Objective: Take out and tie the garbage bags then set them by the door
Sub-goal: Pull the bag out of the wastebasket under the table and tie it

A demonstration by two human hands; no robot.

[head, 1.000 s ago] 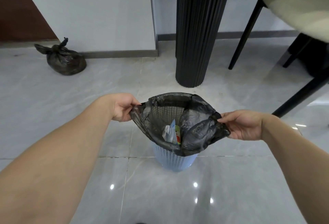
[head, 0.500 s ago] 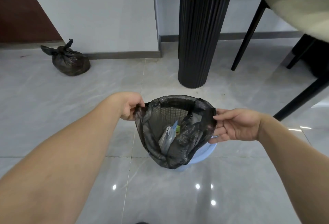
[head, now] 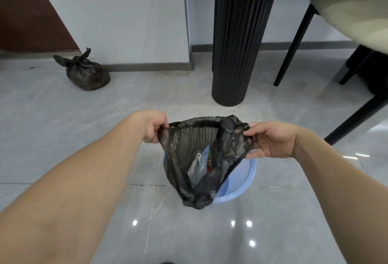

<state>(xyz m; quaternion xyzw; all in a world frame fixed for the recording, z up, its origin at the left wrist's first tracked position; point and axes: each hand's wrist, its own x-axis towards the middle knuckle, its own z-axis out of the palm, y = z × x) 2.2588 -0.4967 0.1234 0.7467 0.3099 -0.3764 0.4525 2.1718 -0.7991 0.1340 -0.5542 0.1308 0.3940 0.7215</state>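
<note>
Pinching opposite rims of the black garbage bag (head: 210, 159), the left hand (head: 154, 126) and right hand (head: 270, 140) should lift straight up, clear of the blue bin (head: 241, 182), keeping the mouth level.

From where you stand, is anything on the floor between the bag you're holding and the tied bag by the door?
Nothing visible. Bare floor lies between the held bag and the tied bag; the black column stands off to the right of that path.

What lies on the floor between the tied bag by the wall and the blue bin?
Nothing: the head view shows bare grey tile between the tied bag and the bin.
</note>
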